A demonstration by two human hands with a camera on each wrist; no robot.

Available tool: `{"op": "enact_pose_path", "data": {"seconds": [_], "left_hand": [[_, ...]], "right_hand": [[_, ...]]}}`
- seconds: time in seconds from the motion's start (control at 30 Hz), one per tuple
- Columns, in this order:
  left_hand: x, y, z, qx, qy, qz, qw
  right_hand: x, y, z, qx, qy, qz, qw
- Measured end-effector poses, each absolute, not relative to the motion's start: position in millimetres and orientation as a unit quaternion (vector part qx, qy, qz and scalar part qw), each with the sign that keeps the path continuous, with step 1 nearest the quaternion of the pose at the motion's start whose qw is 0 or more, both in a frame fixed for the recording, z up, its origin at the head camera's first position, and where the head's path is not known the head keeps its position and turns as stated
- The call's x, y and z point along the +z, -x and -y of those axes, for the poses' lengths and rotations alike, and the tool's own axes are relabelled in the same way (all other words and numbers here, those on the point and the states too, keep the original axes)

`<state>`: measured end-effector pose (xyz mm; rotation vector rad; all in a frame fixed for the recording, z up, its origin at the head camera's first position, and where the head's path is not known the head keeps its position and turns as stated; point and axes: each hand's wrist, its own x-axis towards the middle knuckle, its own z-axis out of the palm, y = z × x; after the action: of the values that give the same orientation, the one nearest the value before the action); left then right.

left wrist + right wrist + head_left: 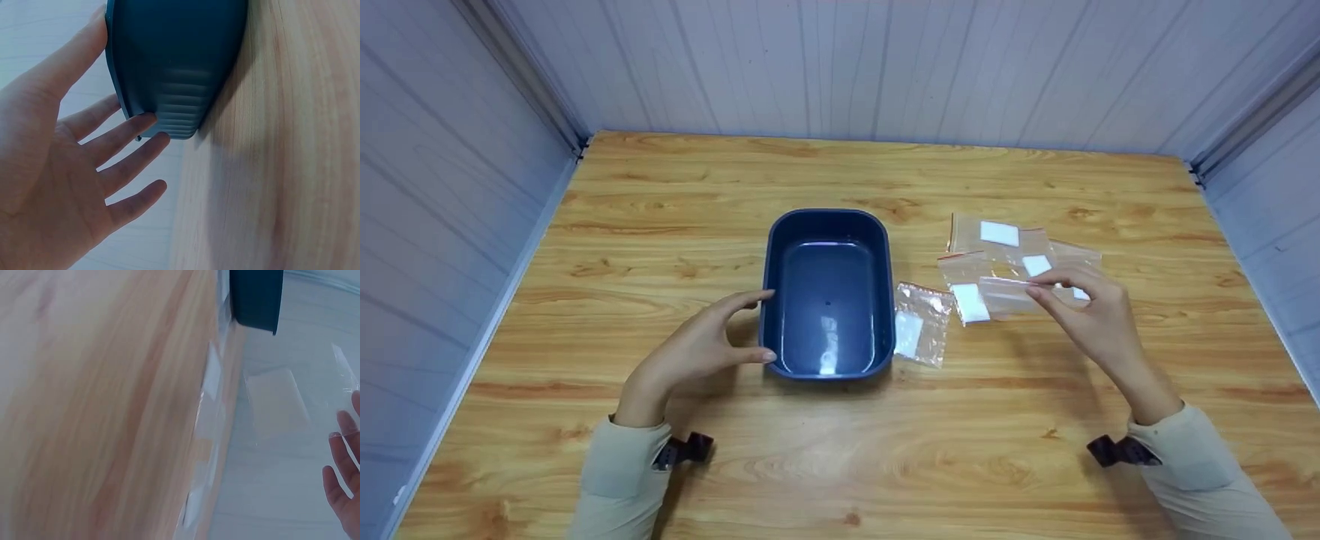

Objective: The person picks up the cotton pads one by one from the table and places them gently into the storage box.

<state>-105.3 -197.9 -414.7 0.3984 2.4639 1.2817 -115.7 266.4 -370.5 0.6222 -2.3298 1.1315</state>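
A dark blue plastic basin (pixel 829 307) stands upright on the table with nothing in it. My left hand (pixel 694 341) is at its left side, thumb and fingers spread, fingertips right at the rim. In the left wrist view the fingers lie loosely extended along the basin's outer wall (pixel 180 73). My right hand (pixel 1091 311) pinches a clear zip-lock bag (pixel 1006 294) by its edge, between thumb and fingers. The right wrist view shows this bag hanging above the table, with a pale white patch (pixel 278 405) on it.
Several more clear zip-lock bags (pixel 969 237) with white patches and red seal lines lie overlapping beneath my right hand. Another zip-lock bag (pixel 934 330) lies against the basin's right side. Pale panel walls (pixel 840 71) border the wooden table (pixel 840 465) at the back and sides.
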Motion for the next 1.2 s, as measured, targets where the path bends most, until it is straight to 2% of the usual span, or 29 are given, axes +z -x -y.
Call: {"op": "enact_pose_path", "data": {"seconds": [0.17, 0.4, 0.93, 1.2], "left_hand": [[-414, 105, 197, 0.444, -0.137, -0.870, 0.168], [-413, 104, 196, 0.441, -0.130, -0.872, 0.169], [-413, 105, 193, 0.447, -0.137, -0.867, 0.174], [-414, 104, 194, 0.451, -0.132, -0.865, 0.175]], "right_hand": [[-363, 118, -245, 0.414, -0.241, 0.842, 0.248], [-377, 132, -235, 0.426, -0.238, 0.839, 0.242], [-368, 131, -182, 0.479, -0.287, 0.794, 0.238], [-376, 132, -159, 0.478, -0.314, 0.793, 0.211]]}}
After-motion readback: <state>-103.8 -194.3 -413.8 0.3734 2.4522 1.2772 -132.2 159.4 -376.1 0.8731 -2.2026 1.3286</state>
